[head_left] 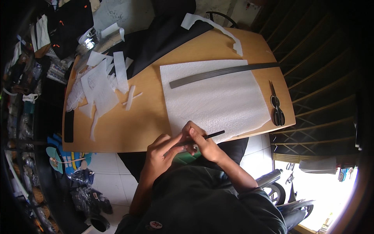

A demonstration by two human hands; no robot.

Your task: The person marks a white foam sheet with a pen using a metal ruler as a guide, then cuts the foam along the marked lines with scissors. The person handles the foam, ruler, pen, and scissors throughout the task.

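Both hands meet over the table's near edge, around a slim black pen [215, 135]. My right hand [206, 146] is closed on the pen, whose one end sticks out to the right, slightly raised. My left hand [161, 150] has its fingers bent together at the pen's other end, which they partly hide. Just beyond the hands lies a white foam sheet [218, 101]. A long dark grey ruler [222, 75] rests slantwise across the sheet's far part and reaches past its right edge.
Black-handled scissors [277, 111] lie at the right of the wooden table [144, 105]. White scraps [99, 85] are heaped at the left, near a small black strip [69, 126]. Black fabric [156, 43] covers the far left part; a curved white offcut [218, 27] lies at the far edge.
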